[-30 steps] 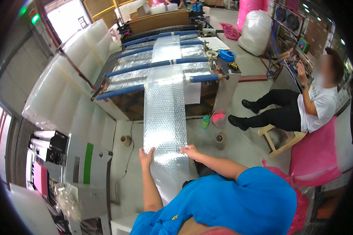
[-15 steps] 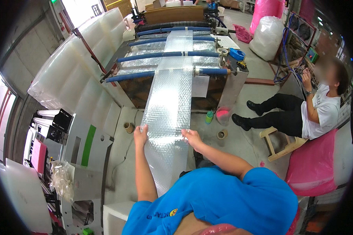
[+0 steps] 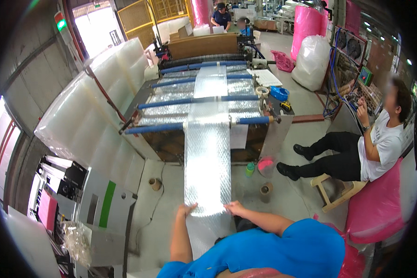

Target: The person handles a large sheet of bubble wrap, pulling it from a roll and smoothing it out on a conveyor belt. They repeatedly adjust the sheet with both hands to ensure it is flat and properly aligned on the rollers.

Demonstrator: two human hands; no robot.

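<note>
A long strip of clear bubble wrap [image 3: 208,162] runs from the blue rollers [image 3: 157,129] of a machine toward my body. My left hand [image 3: 186,211] grips its left edge, fingers closed. On the opposite edge, my right hand [image 3: 235,208] pinches the film at about the same height. Between my hands the sheet bends, and its lower part hangs down in front of my blue shirt. Shiny bubble film also lies under the rollers on the machine top.
Stacked wrapped foam sheets [image 3: 92,102] line the left. At right a person [image 3: 380,134] sits on a wooden stool [image 3: 338,192], legs stretched toward the machine. A green bottle [image 3: 250,169], a pink-filled tub [image 3: 266,166] and cardboard tubes [image 3: 266,188] stand on the floor. A cable crosses the left floor.
Both my hands have moved down and closer to my body, still holding the bubble wrap edges. My view has tilted up, showing more of the far background.
</note>
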